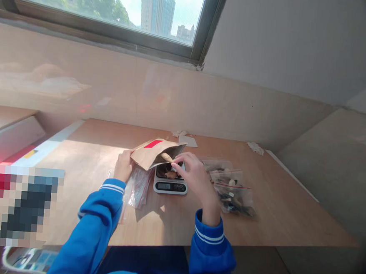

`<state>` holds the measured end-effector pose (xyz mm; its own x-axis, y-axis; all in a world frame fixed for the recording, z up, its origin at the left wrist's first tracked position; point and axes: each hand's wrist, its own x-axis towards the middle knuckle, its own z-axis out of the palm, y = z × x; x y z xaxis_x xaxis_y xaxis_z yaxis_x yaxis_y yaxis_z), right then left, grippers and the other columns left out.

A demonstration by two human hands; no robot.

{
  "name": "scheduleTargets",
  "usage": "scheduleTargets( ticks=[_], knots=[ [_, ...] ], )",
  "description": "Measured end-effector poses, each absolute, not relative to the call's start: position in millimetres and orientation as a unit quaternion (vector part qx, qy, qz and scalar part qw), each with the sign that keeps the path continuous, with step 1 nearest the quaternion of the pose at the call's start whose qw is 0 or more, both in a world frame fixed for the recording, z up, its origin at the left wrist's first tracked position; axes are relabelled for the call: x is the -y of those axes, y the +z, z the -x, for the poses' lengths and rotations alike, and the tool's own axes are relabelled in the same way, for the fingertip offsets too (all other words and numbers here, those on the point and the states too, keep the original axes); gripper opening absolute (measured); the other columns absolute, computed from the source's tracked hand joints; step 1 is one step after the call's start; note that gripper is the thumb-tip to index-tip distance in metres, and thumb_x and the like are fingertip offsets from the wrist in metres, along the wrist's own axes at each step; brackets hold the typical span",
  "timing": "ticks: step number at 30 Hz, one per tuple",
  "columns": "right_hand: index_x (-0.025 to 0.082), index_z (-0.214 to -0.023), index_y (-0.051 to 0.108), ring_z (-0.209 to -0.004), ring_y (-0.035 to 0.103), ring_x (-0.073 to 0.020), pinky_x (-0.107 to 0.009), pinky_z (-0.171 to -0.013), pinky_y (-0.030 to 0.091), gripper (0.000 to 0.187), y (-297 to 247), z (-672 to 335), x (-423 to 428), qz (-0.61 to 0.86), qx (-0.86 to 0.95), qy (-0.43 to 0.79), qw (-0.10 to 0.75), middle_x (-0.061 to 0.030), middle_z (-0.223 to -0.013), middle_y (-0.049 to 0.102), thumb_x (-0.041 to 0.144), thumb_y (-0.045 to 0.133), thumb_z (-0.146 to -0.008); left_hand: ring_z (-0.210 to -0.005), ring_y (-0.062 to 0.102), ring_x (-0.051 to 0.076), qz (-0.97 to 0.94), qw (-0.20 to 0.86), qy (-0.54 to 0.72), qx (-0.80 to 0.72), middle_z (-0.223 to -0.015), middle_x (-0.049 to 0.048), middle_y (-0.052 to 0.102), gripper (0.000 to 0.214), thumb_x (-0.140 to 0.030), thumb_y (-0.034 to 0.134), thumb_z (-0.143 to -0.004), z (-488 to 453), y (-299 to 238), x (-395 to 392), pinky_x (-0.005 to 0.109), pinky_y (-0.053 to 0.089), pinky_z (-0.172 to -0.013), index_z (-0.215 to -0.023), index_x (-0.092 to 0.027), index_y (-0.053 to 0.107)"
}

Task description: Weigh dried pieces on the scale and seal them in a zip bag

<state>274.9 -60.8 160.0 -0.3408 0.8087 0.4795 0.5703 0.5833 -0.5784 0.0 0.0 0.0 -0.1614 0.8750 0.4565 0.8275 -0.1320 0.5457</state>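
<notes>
My left hand (123, 166) grips the closed end of a brown kraft paper bag (145, 156) with a red label, its open mouth facing right. At that mouth, my right hand (193, 173) pinches a tan, elongated dried piece (166, 156) between thumb and fingertips. Below the bag's mouth stands a small white digital scale (170, 191) with a dark platform. Brown dried pieces (171, 175) lie on the platform, partly covered by the bag and my right hand. The digits on its display are too small to read.
Clear zip bags (139, 189) lie left of the scale. Filled zip bags (235, 199) with dark and pale contents sit at the right. White paper (189, 141) and crumpled tissue (255, 148) are near the wall. A pixelated patch covers something at the left.
</notes>
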Motion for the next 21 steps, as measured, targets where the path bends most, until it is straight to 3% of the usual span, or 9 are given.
scheduleTargets(
  ticks=[5, 12, 21],
  knots=[
    [0.021, -0.087, 0.061, -0.091, 0.060, -0.0189, -0.032, -0.084, 0.047, 0.009, 146.0, -305.9, 67.1, 0.468, 0.750, 0.149, 0.444, -0.0042, -0.096, 0.065, 0.028, 0.057, -0.091, -0.101, 0.056, 0.030, -0.638, 0.022, 0.342, -0.689, -0.114, 0.0153, 0.062, 0.036, -0.027, 0.048, -0.086, -0.8, 0.2, 0.2, 0.043, 0.046, -0.087, -0.119, -0.013, 0.056],
    [0.021, -0.085, 0.061, -0.087, 0.060, -0.0190, -0.032, -0.082, 0.047, 0.012, 105.4, -329.2, 77.6, 0.515, 0.722, 0.155, 0.435, -0.0048, -0.097, 0.064, 0.030, 0.058, -0.090, -0.094, 0.060, 0.030, -0.621, 0.028, 0.268, -0.736, -0.100, 0.0137, 0.064, 0.028, -0.035, 0.047, -0.087, -4.3, 7.0, 0.6, 0.038, 0.046, -0.075, -0.103, -0.014, 0.058],
    [0.021, -0.084, 0.063, -0.084, 0.060, -0.0197, -0.031, -0.078, 0.047, 0.018, 82.8, -327.6, 81.9, 0.532, 0.703, 0.205, 0.425, -0.0051, -0.092, 0.066, 0.036, 0.057, -0.090, -0.093, 0.059, 0.030, -0.631, 0.020, 0.257, -0.732, -0.098, 0.0134, 0.063, 0.023, -0.033, 0.048, -0.085, -0.1, 1.4, -3.0, 0.039, 0.046, -0.076, -0.099, -0.016, 0.056]
  ],
)
